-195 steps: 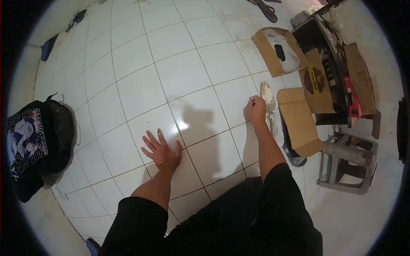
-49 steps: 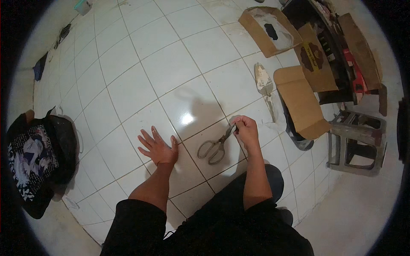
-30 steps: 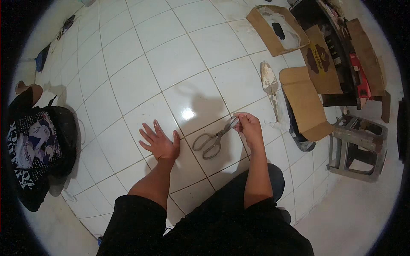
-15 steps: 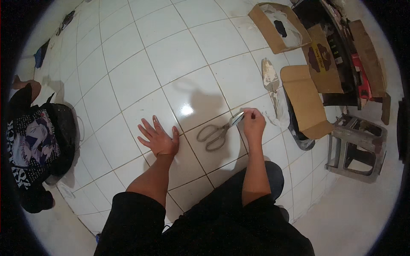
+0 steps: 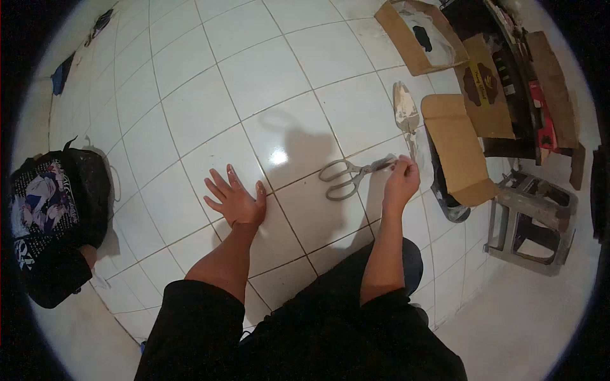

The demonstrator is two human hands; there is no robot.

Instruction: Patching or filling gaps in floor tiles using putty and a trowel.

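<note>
A pair of grey metal scissors [image 5: 343,181] is tilted over the white tiled floor, its two loop handles pointing left. My right hand [image 5: 401,183] pinches the scissors by the blade end, and the fingers hide the tips. My left hand [image 5: 238,202] is spread palm down over the tiles, holding nothing, with pale smears on its fingers. Just beyond my right hand lies a worn, trowel-shaped tool [image 5: 405,111] with whitish crust on its blade. Its lower end runs behind my fingers.
Right of my right hand stands an open cardboard flap box [image 5: 459,149], with a dark grey curved object [image 5: 448,206] under it. Farther off sits a cardboard box [image 5: 406,47] with white lining. A grey stool [image 5: 532,219] is at right. Another person's black printed top [image 5: 51,203] shows at left.
My right hand has moved right and slightly away from me, carrying the scissors along. My left hand stays nearly in place. The other person at left has shifted position.
</note>
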